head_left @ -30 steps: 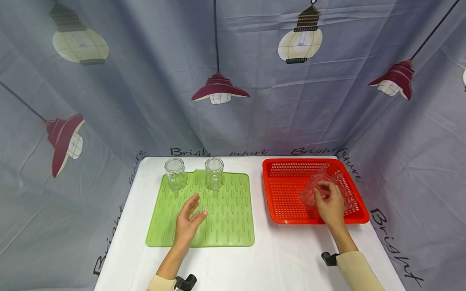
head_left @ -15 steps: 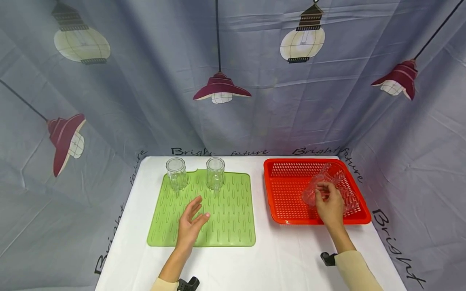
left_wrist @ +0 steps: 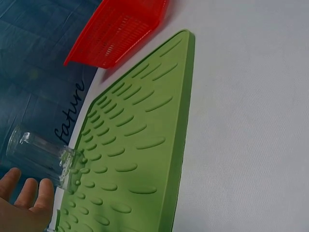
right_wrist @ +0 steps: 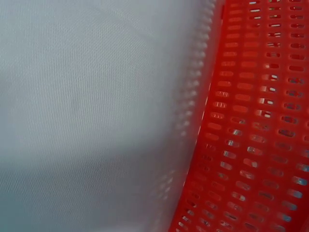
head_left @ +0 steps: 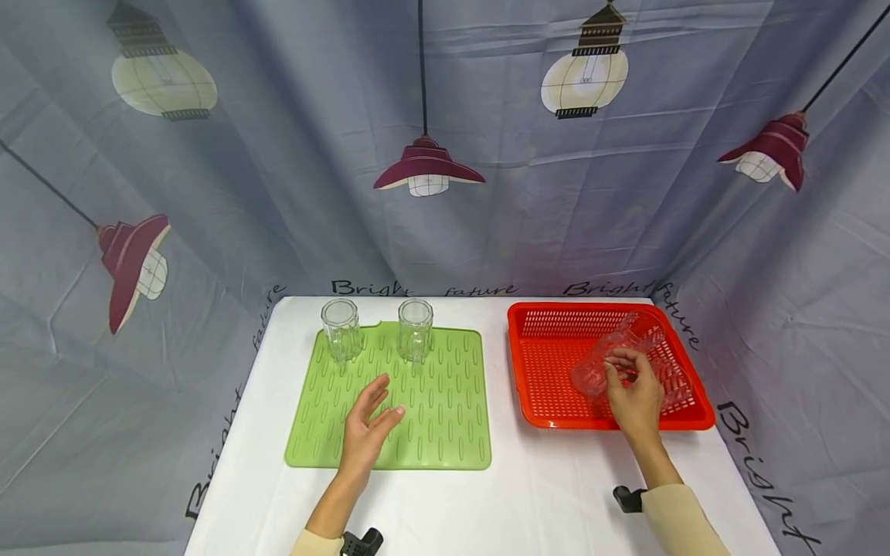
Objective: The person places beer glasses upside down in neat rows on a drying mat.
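My right hand (head_left: 634,390) reaches into the red basket (head_left: 549,423), thumb and fingers pinching a clear glass mug (head_left: 589,376) that lies on its side. The exact grip is partly hidden by the hand. Further clear glassware (head_left: 677,382) lies beside it, hard to tell apart. My left hand (head_left: 365,432) hovers over the green ridged mat (head_left: 438,417), fingers spread and holding nothing. Two clear glass mugs stand on the mat's back part, a left mug (head_left: 341,332) and a right mug (head_left: 415,332). In the left wrist view, my fingertips appear near a mug (left_wrist: 41,154).
A white cloth (head_left: 528,494) covers the table under mat and basket. Grey-blue curtains (head_left: 487,232) printed with lamps close off the back and both sides. The basket's slotted wall (right_wrist: 246,121) fills the right of the right wrist view.
The whole head view has drifted slightly right. Within the basket, the pinched mug has shifted slightly left relative to it. My left hand stays spread over the mat, and the standing mugs have not moved.
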Tool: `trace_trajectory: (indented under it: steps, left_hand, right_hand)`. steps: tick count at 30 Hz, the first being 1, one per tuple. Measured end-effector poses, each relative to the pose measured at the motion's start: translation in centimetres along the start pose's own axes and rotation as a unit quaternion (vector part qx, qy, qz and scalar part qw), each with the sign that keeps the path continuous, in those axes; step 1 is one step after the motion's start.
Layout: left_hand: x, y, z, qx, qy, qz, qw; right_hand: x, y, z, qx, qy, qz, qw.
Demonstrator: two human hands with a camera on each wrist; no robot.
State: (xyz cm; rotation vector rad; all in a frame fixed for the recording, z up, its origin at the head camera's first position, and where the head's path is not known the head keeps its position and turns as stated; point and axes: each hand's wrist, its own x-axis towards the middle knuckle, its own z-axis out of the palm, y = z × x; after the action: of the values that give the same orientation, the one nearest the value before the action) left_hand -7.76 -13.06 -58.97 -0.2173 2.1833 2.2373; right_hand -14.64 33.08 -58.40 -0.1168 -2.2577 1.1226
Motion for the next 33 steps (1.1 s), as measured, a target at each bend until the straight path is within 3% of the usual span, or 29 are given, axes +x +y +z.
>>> trace_trajectory:
  steps: [12,24,33]
  left_hand:
    - [-0.2,0.1,0.4,-0.010,-0.013,0.005,0.9999]
    - [0.1,0.4,0.7,-0.013,-0.020,0.011,0.9997]
    - [0.2,1.0,1.1,-0.028,-0.025,0.013,0.9992]
  right_hand:
    - [-0.2,-1.5,-0.3,0.058,0.025,-0.025,0.998]
    - [-0.5,-9.4,-1.8,0.141,0.028,-0.051,0.988]
    - [-1.1,-13.0,-1.6,0.203,0.019,-0.077,0.976]
